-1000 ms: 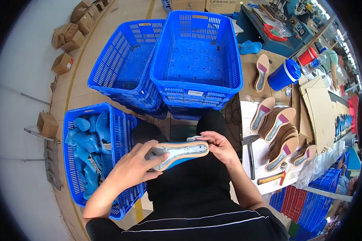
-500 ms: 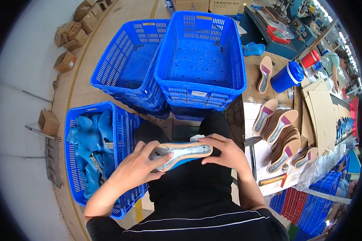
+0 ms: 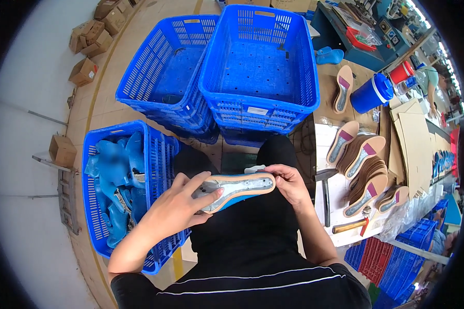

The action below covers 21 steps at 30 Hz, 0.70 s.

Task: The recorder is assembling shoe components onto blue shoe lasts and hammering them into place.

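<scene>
Over my lap I hold a blue shoe last (image 3: 236,201) sole side up, with a tan-edged insole board (image 3: 241,188) lying along it. The board has a grey metallic strip down its middle. My left hand (image 3: 178,203) is closed round the wider end, its thumb pressed on the board's face. At the narrow heel end, my right hand (image 3: 293,188) is closed on the edge, thumb and fingertips against it. Just behind that end shows a small whitish thing (image 3: 253,169); what it is I cannot make out.
Left of me stands a blue crate (image 3: 90,216) full of blue lasts (image 3: 119,226). Stacked blue crates (image 3: 252,105) rise ahead. On the right-hand table (image 3: 325,136) are stacks of insole boards (image 3: 368,170), a hammer (image 3: 348,228), a black-headed hammer (image 3: 326,198) and a blue jug (image 3: 368,95).
My right hand has gone from spread fingers over the heel end to fingers drawn together at its edge. The heel end has tipped slightly upward. My left hand keeps its grip.
</scene>
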Motion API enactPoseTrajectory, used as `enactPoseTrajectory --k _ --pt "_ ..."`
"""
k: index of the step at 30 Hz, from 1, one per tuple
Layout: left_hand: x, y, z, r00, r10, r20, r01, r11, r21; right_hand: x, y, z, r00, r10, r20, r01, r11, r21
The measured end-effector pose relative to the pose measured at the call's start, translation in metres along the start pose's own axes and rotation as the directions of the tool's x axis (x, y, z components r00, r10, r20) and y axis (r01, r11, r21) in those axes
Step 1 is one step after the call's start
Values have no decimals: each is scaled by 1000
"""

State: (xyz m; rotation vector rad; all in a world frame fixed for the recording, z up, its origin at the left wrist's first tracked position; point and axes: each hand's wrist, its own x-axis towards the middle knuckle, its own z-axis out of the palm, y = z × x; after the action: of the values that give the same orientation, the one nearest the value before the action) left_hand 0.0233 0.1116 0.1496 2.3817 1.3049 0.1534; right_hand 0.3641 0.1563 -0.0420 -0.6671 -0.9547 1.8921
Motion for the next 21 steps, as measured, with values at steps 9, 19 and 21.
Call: enactPoseTrajectory --k 9,19,21 --pt "0 -2 -2 999 19 28 -18 999 -41 -13 -6 -7 994 -33 -100 39 997 60" --pt "-2 6 5 1000 3 13 -3 1000 -7 -128 -1 -92 614 -621 -487 -626 -8 -779" --pt "-6 7 10 1000 -4 -25 4 1000 14 -143 10 -113 569 -485 -664 -776 -49 -629"
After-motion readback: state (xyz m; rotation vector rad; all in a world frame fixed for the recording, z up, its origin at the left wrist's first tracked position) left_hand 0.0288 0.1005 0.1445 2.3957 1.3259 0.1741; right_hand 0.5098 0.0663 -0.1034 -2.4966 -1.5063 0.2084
